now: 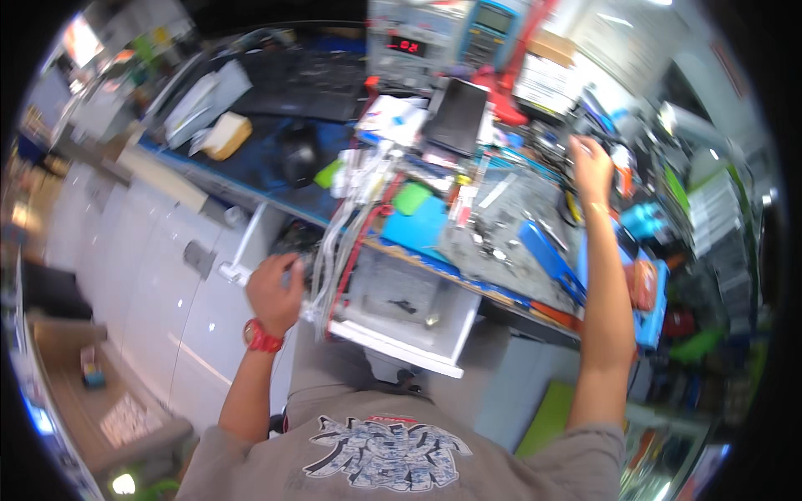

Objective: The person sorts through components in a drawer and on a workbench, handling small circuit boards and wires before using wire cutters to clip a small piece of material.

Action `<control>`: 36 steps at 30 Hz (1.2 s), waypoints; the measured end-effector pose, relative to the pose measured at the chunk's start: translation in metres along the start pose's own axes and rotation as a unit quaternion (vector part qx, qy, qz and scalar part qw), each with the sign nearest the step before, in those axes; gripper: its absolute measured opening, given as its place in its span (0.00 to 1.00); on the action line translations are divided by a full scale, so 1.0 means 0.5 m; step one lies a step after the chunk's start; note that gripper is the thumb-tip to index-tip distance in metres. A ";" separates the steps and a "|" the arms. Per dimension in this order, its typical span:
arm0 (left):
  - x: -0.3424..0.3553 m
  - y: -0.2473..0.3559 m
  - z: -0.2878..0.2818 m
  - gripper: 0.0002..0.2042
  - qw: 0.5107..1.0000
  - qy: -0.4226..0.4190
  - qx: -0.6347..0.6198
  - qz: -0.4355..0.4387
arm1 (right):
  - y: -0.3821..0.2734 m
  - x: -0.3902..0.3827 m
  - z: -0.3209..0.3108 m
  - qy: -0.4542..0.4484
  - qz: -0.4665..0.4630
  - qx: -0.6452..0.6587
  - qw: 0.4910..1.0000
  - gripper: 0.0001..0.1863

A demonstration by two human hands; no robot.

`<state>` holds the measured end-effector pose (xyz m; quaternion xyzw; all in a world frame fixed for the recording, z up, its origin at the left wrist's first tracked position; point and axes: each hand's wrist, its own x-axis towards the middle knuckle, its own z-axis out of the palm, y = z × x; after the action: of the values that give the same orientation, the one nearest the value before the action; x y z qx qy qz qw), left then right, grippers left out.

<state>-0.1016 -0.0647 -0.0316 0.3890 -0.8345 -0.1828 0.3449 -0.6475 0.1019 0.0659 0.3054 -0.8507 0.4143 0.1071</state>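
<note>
My right hand (591, 169) reaches to the back right of the workbench, among jumbled tools and cables. Its fingers look curled together; whatever is in them, if anything, is too blurred to make out. Lower left, my left hand (276, 290), with a red wristwatch (264, 336) above its forearm, hovers by a partly pulled-out drawer (252, 238) and a bundle of white cables (332, 250). Its fingers point down and are mostly hidden. Between my arms lie a grey work mat (522, 250) with small metal parts, a blue long-handled tool (547, 257) and a blue pad (415, 225).
In front of my body a white drawer (397, 338) stands pulled out, with a few small bits inside. Behind are a dark phone-like slab (456, 115), a power supply with red digits (409, 46) and a blue multimeter (489, 32). A cardboard box (109, 417) sits lower left.
</note>
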 end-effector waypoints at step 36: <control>-0.011 -0.011 0.012 0.08 0.999 0.011 -0.027 0.020 | -0.162 -0.465 -0.141 -0.146 0.333 0.555 0.748 0.13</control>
<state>-0.1004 -0.0636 -0.0411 0.3644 -0.8333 -0.1938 0.3677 -0.4196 0.2182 0.0610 0.0654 -0.5235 0.7732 -0.3520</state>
